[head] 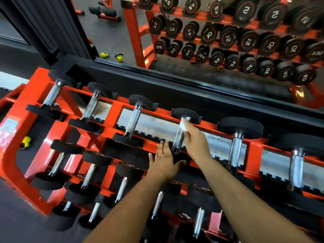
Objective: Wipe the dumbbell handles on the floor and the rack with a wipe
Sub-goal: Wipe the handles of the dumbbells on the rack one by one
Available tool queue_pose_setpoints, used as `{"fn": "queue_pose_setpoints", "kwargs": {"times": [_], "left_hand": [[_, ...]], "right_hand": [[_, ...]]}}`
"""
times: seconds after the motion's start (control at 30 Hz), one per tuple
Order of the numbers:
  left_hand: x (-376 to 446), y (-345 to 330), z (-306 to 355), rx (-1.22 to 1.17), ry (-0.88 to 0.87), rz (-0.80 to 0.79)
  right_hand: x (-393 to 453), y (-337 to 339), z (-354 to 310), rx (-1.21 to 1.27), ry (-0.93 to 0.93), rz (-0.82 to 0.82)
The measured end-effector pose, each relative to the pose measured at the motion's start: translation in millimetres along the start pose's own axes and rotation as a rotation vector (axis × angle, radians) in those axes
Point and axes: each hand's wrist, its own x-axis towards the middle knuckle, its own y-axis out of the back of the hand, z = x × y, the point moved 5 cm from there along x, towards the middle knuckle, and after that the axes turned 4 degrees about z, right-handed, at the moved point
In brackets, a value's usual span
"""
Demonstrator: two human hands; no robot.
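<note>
An orange rack (114,111) holds rows of black dumbbells with silver knurled handles. My right hand (195,141) grips a white wipe (184,124) wrapped round the upper part of one top-row dumbbell handle (178,140). My left hand (164,162) lies flat with straight fingers on the near black head of that same dumbbell, just left of the handle's lower end. Other handles (134,120) (235,151) stand bare on either side.
A mirror (219,41) behind the rack reflects more numbered dumbbells and yellow kettlebells (119,57). A yellow kettlebell (26,142) sits on the dark floor left of the rack. Lower shelves hold several more dumbbells (89,174).
</note>
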Motion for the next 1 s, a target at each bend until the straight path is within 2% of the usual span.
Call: {"fn": "queue_pose_setpoints", "kwargs": {"times": [0.1,0.2,0.27,0.33,0.4,0.57,0.67,0.73,0.8,0.87,0.93,1.0], "left_hand": [[-1,1,1,-0.013,0.008,-0.007],[-2,-1,1,-0.012,0.006,-0.006],[-1,0,2,-0.006,0.002,-0.012],[-1,1,2,0.003,0.006,-0.01],[-2,3,3,0.006,0.009,-0.017],[-1,0,2,-0.005,0.008,-0.025],[-2,1,3,-0.002,0.009,-0.021],[-3,3,3,0.007,0.011,-0.026],[-3,3,4,0.009,0.011,-0.031],[-3,3,6,0.001,0.008,-0.034],[-4,3,5,0.005,0.007,-0.024],[-5,4,5,0.013,0.0,-0.022]], "right_hand": [[-1,-9,-5,-0.667,0.31,-0.138],[-20,-16,0,-0.832,0.72,-0.32],[-15,-11,0,-0.871,0.92,-0.355],[6,-4,-6,-1.01,0.861,-0.299],[11,-6,-15,-1.041,0.76,-0.282],[-21,-18,-3,-0.696,0.829,-0.561],[-20,-5,5,-0.59,0.832,-0.604],[-19,2,8,-0.612,0.845,-0.554],[-12,10,8,-0.624,0.752,-0.404],[-1,14,12,-0.483,0.479,-0.232],[-7,6,15,-0.119,0.114,-0.152],[-31,-15,18,0.253,-0.192,-0.141]]}}
